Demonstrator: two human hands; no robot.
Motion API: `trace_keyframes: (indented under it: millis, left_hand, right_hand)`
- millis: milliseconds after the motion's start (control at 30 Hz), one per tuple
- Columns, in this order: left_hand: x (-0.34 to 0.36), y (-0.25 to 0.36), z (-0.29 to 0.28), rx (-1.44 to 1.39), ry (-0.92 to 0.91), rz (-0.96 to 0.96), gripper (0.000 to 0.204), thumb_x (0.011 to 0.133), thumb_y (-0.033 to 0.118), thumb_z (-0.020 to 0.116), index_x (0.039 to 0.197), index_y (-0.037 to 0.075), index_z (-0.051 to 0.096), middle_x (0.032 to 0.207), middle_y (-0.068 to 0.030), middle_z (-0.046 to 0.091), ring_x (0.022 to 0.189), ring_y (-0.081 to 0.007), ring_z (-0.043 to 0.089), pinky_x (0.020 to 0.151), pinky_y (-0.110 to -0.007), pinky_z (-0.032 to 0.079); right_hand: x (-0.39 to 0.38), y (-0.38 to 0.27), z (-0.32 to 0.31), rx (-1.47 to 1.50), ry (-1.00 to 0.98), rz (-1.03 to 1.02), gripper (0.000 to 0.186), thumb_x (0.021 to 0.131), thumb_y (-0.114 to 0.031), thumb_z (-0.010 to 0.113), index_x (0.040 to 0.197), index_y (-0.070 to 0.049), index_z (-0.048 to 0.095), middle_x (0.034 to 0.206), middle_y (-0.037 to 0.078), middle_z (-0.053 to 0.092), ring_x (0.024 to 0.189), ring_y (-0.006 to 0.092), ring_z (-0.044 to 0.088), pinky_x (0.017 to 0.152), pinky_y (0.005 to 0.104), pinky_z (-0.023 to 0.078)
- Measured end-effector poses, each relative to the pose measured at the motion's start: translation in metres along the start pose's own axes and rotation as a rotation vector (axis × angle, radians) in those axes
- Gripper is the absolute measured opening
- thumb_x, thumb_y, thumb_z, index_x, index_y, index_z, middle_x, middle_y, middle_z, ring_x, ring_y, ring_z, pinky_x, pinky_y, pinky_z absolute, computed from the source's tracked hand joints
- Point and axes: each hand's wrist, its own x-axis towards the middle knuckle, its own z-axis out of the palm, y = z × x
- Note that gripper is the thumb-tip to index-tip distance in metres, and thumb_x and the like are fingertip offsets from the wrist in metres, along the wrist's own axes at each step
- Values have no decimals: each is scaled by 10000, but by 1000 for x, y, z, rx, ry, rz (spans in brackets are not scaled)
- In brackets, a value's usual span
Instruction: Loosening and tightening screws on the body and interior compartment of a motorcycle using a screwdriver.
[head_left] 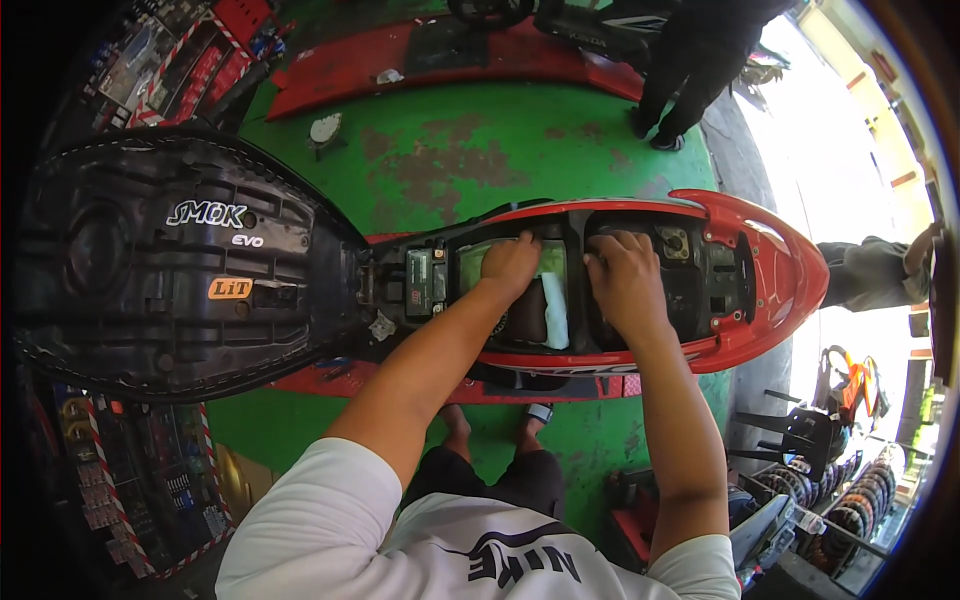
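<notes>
A red scooter (pixel 770 280) lies across the view with its black seat (pixel 130 300) flipped open to the left. A battery (pixel 420 265) sits beside the hinge. Inside the underseat compartment are a green item (pixel 475 260), a dark brown item (pixel 525 325) and a pale blue cloth (pixel 556 315). My left hand (pixel 510 265) is closed at the green item's far edge, fingertips partly hidden. My right hand (pixel 625 280) has curled fingers just right of the compartment's divider (pixel 575 240); what they hold is hidden.
A person in dark clothing (pixel 680 70) stands beyond the scooter, another in grey (pixel 865 275) at the right. A red lift platform (pixel 340 70), a small stool (pixel 326 130), a tool rack (pixel 100 470), black chairs (pixel 800 440) and rows of tyres (pixel 860 500) surround the green floor (pixel 420 160).
</notes>
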Motion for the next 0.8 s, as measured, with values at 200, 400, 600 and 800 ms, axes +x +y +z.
trace_keyframes:
  millis: [200, 400, 600, 800]
  left_hand:
    - [7, 5, -8, -19, 10, 7, 183, 987, 144, 505, 1088, 119, 655, 1144, -142, 655, 930, -397, 689, 766, -549, 567]
    - [-34, 1, -35, -36, 63, 146, 138, 942, 128, 560, 1048, 117, 647, 1018, -116, 678, 1003, -362, 628, 857, -501, 518]
    - [-69, 0, -67, -43, 57, 183, 131, 906, 100, 586, 1027, 100, 638, 967, -108, 719, 1034, -335, 590, 953, -453, 456]
    - [-85, -13, -84, -167, 127, 285, 194, 859, 106, 656, 1047, 65, 626, 1034, -115, 721, 1128, -338, 593, 1020, -440, 421]
  right_hand:
    - [-4, 9, 6, -17, -64, 26, 218, 875, -119, 682, 1078, -69, 743, 1084, 129, 711, 964, 357, 617, 813, 446, 528]
    - [10, 12, 18, 166, -79, 23, 211, 881, -94, 646, 1063, -59, 748, 1034, 160, 721, 935, 398, 640, 818, 459, 541]
    - [41, 4, 61, 183, -510, 36, 226, 879, -133, 637, 1039, -11, 742, 1017, 202, 741, 930, 426, 676, 827, 474, 551]
    - [46, 1, 75, 297, -941, 73, 268, 863, -171, 645, 1040, 6, 743, 1033, 226, 758, 916, 437, 701, 812, 476, 563]
